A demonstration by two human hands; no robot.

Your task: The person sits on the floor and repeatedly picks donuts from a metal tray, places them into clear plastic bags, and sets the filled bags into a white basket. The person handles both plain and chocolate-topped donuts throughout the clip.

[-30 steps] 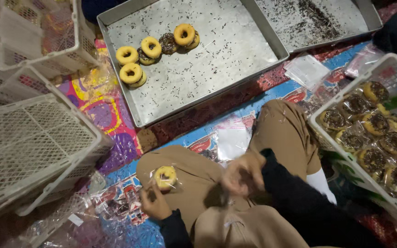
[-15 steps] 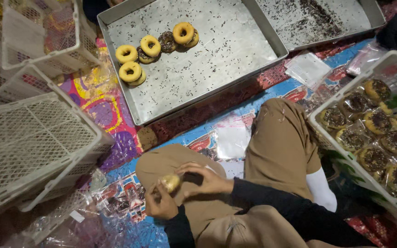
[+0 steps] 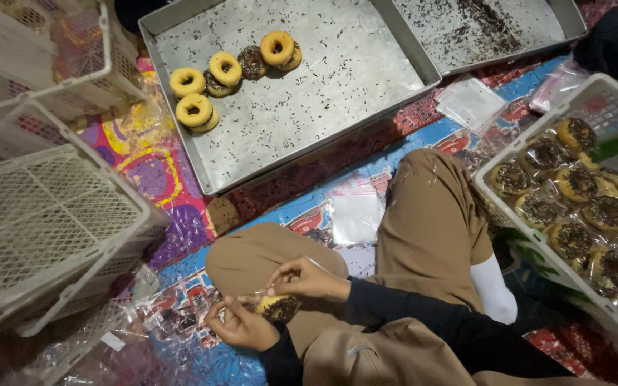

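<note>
A chocolate-sprinkled doughnut (image 3: pixel 278 307) in clear wrap sat at six o'clock, the left hand (image 3: pixel 241 327) cupping it, right hand (image 3: pixel 307 278) fingers pinching the wrap.

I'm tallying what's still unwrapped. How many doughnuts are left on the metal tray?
7, though more could be hidden beneath: plain-side-up ones at and, a sprinkled one at, and two partly covered, at and, all in the metal tray's far-left corner.
</note>
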